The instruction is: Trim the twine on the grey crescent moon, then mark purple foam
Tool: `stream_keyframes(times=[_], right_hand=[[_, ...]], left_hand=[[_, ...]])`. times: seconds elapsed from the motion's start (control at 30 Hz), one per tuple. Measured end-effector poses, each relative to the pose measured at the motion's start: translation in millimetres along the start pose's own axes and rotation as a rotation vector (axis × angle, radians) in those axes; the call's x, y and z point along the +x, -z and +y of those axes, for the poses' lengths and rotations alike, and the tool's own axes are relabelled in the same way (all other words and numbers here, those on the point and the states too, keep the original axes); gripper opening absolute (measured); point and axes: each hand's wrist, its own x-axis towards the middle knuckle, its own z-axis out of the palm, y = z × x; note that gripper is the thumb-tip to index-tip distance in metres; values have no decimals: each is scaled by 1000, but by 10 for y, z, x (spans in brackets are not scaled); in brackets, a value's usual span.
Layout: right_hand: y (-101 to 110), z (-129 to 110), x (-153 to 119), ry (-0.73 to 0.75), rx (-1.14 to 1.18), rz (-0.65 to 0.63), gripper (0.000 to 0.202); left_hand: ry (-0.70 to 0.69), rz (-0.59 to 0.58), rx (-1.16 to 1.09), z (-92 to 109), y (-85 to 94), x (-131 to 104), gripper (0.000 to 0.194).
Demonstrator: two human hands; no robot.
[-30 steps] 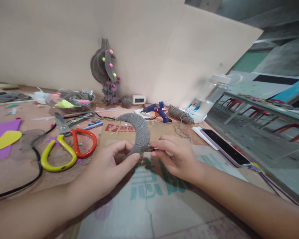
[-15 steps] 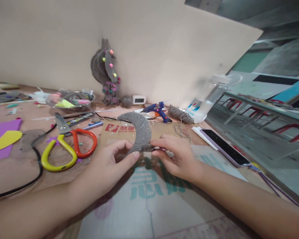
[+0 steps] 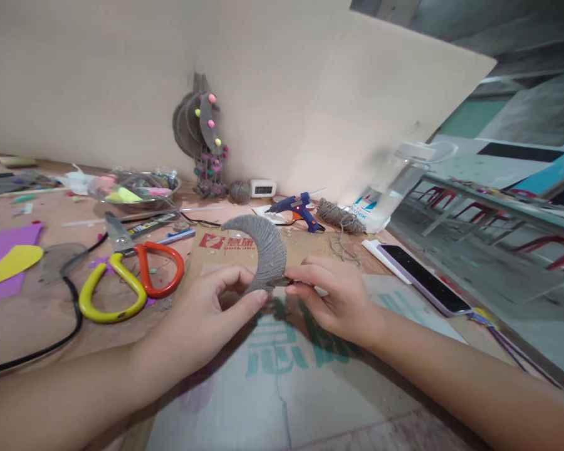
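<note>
A crescent wrapped in grey yarn (image 3: 264,244) is held up over a cardboard sheet (image 3: 244,401). My left hand (image 3: 216,304) pinches its lower end between thumb and fingers. At the right side of that lower end, the thumb and index finger of my right hand (image 3: 336,297) are pressed together on something small and dark, mostly hidden by the fingertips. Behind the crescent lie a blue glue gun (image 3: 296,210) and a bundle of grey yarn (image 3: 341,216).
Scissors with yellow and red handles (image 3: 131,282) lie left of my hands, beside a black cable (image 3: 78,307). A phone (image 3: 423,275) is at the right. Farther back stand a bowl of craft pieces (image 3: 134,191), a white timer (image 3: 263,188) and a clear jug (image 3: 395,181).
The crescent has tipped very slightly, and the small dark thing by my right fingertips shows less. Both hands keep almost the same place and grip.
</note>
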Motion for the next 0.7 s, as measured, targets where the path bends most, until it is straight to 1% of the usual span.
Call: stream_keyframes(times=[0.13, 0.23, 0.33, 0.43, 0.57, 0.7], right_hand=[[-19, -1, -7, -76, 67, 41, 12], [-34, -10, -4, -126, 69, 62, 12], [-35, -21, 4, -134, 55, 84, 12], [-23, -28, 7, -137, 56, 95, 13], [-15, -10, -7, -136, 52, 77, 13], [-22, 4, -28, -109, 45, 49, 13]], left_hand=[[27, -39, -56, -1, 2, 26, 15], [3, -74, -52, -20, 11, 40, 20], [-28, -94, -41, -35, 15, 40, 22], [1, -66, -47, -38, 7, 34, 19], [74, 21, -21, -35, -3, 28, 19], [77, 24, -6, -18, 0, 32, 21]])
